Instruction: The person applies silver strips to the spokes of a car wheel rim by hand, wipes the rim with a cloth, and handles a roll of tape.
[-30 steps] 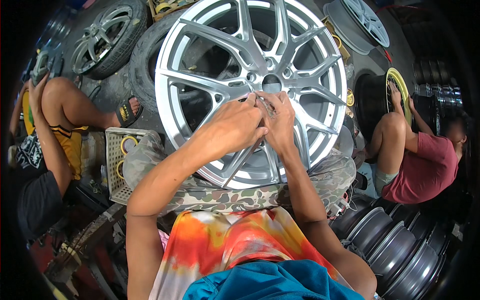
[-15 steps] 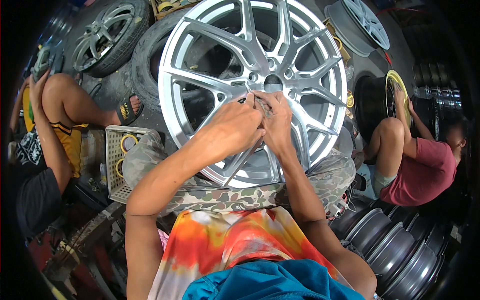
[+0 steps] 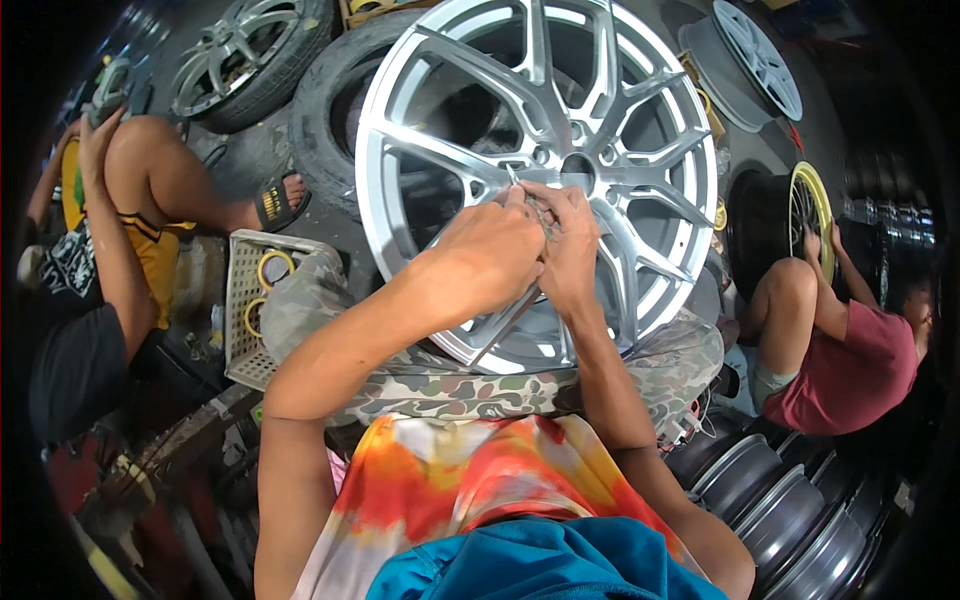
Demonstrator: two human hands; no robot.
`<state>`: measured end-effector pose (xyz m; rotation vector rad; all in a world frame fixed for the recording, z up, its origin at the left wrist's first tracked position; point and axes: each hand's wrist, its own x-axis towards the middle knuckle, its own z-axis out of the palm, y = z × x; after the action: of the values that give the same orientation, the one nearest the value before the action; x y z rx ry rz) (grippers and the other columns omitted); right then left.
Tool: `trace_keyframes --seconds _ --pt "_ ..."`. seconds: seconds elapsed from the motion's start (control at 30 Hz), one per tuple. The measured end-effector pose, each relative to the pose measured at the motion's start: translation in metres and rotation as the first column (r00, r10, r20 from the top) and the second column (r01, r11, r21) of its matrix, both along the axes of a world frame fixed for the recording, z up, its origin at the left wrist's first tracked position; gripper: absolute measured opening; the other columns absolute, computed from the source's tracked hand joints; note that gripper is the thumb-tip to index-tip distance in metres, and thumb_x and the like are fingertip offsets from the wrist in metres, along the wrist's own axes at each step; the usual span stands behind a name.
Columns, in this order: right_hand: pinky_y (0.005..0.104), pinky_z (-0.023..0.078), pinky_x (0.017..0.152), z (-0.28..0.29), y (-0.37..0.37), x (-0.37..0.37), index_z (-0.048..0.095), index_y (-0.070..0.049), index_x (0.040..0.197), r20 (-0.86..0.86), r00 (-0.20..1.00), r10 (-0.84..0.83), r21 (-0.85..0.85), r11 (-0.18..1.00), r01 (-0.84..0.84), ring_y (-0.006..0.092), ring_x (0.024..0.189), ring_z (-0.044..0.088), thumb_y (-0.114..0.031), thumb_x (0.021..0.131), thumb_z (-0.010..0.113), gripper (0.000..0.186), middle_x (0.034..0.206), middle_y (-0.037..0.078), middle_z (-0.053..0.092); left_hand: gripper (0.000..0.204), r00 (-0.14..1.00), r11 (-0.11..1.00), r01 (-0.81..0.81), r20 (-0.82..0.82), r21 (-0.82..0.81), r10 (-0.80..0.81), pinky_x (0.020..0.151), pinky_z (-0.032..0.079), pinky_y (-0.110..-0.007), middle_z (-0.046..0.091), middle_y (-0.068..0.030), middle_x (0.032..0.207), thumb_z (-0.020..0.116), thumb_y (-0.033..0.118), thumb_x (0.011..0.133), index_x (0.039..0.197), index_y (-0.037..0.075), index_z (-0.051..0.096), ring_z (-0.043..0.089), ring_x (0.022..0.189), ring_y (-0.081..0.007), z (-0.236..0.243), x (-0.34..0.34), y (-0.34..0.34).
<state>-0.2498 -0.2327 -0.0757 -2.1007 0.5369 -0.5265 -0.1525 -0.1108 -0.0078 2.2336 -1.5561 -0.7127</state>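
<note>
A large silver multi-spoke wheel rim [image 3: 660, 117] lies across my camouflage-clad legs. My left hand [image 3: 492, 250] is closed over a spoke just below the hub, index finger on a thin pale pointed tool [image 3: 512, 174] whose tip touches the spoke. Pressed beside it, my right hand [image 3: 571, 247] is bent closed around a small greyish item between the two hands, too hidden to make out. Both hands cover most of what they hold.
People sit left [image 3: 85, 360] and right [image 3: 840, 375], the right one handling a yellow-lipped wheel [image 3: 822, 190]. A plastic crate [image 3: 235, 300] with yellow tape rolls is by my left knee. Tyres [image 3: 315, 110] lie behind the rim. Stacked wheels [image 3: 775, 530] are at lower right.
The rim and surroundings sit somewhat farther right in the picture as the view shifts. My hands stay at the same spoke, fingers only slightly moved.
</note>
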Motion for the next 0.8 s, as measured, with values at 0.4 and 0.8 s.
trace_keyframes --seconds 0.4,0.8 --pt "0.0256 0.055 0.08 0.043 0.001 -0.006 0.068 0.007 0.125 0.271 0.962 0.027 0.484 0.86 -0.16 0.0106 0.092 0.062 -0.003 0.102 0.069 0.026 0.111 0.007 0.054 0.034 0.685 0.856 -0.492 -0.678 -0.161 0.266 0.057 0.052 -0.028 0.069 -0.0044 0.072 0.082 0.033 0.093 0.09 0.0 0.073 0.066 0.065 -0.0114 0.006 0.069 0.0" --pt "0.0197 0.042 0.052 0.012 -0.007 -0.024 0.067 0.005 0.125 -0.009 0.999 -0.045 0.638 0.769 0.04 0.0045 0.06 0.056 -0.012 0.102 0.072 0.029 0.075 0.0 0.062 0.033 0.852 0.75 -0.521 -0.301 -0.407 0.428 0.058 0.052 -0.03 0.068 -0.0056 0.071 0.076 0.029 0.098 0.085 -0.001 0.072 0.064 0.059 -0.0121 0.016 0.07 0.008"
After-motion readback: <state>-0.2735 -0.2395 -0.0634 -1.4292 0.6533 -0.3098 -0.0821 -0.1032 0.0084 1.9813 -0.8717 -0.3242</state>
